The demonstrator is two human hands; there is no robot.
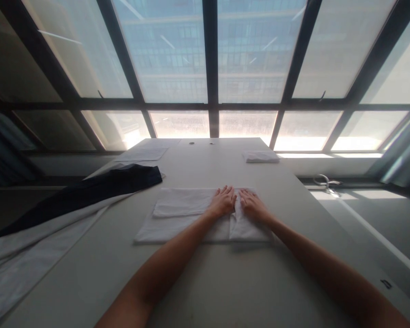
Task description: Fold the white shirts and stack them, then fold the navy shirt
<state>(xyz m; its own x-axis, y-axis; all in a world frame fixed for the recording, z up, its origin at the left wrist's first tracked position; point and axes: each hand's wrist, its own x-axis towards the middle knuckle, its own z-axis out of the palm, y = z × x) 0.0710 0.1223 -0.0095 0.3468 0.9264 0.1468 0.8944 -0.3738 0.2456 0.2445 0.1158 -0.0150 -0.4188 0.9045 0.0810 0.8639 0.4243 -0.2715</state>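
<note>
A white cloth (pixel 181 230) lies partly folded on the table in front of me, with a folded layer on its far left part. My left hand (pixel 222 200) rests flat on that layer near the middle, fingers stretched forward. Just beside it, my right hand (pixel 252 204) lies flat on the cloth's right part, its fingers pointing toward the left hand. A crease runs between the two hands down to the near edge. Neither hand grips anything that I can see.
The white table (pixel 205 282) reaches toward a wall of windows. A dark garment (pixel 123 180) and a white fabric (pixel 48 255) hang over its left side. A folded white cloth (pixel 261 156) lies at the far right, a flat white cloth (pixel 143 154) at the far left.
</note>
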